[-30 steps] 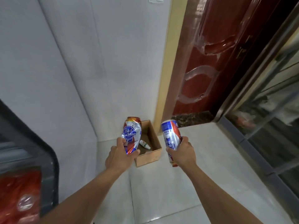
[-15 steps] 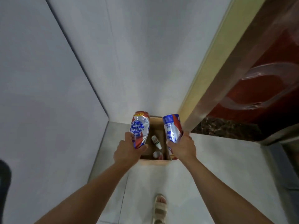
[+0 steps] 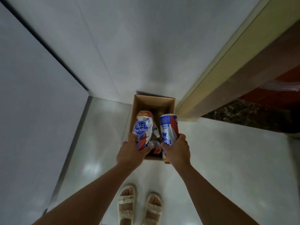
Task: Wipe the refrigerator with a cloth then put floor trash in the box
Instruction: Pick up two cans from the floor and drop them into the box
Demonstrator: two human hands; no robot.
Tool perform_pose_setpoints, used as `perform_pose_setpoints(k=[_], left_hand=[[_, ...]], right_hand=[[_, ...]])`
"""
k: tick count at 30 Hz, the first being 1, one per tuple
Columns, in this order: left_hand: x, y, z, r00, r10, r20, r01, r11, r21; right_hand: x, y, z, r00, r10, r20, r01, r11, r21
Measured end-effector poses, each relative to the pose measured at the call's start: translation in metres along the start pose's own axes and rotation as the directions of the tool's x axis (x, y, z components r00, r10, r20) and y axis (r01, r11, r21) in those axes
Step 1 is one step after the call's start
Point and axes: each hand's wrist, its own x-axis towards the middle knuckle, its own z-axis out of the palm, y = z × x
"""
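Tiled corner by the door: you hold two cans over the box.
Your left hand [image 3: 131, 153] grips a dented can [image 3: 142, 129] reading "Pabst Blue Ribbon"; your right hand [image 3: 177, 151] grips a can [image 3: 168, 129] upside down, showing "2000". Both hang above the open box [image 3: 170, 101] against the far wall, likely ready to drop in.

— Lighting? 
— Dim, even, indoor; source not visible. Soft pale glare patches on the floor [image 3: 97, 168] left of and below the hands. 
— Shadows? 
— The box [image 3: 168, 103] interior beyond the hands is dark. 
— Sharpness? 
— Slight blur throughout; the cans' print is legible. Straight lines splay outward toward the edges: wide-angle distortion.
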Motion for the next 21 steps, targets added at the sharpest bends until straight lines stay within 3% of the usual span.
perform_pose_setpoints(k=[9, 21], left_hand=[[0.143, -0.072, 0.123, 0.997, -0.079, 0.011, 0.079, 0.996, -0.039], [0.215, -0.122, 0.182, 0.978, -0.197, 0.073, 0.187, 0.975, 0.119]], right_hand=[[0.124, 0.067, 0.13, 0.996, -0.06, -0.071, 0.053, 0.994, -0.099], [0.186, 0.107, 0.208, 0.993, 0.095, 0.068, -0.08, 0.976, -0.202]])
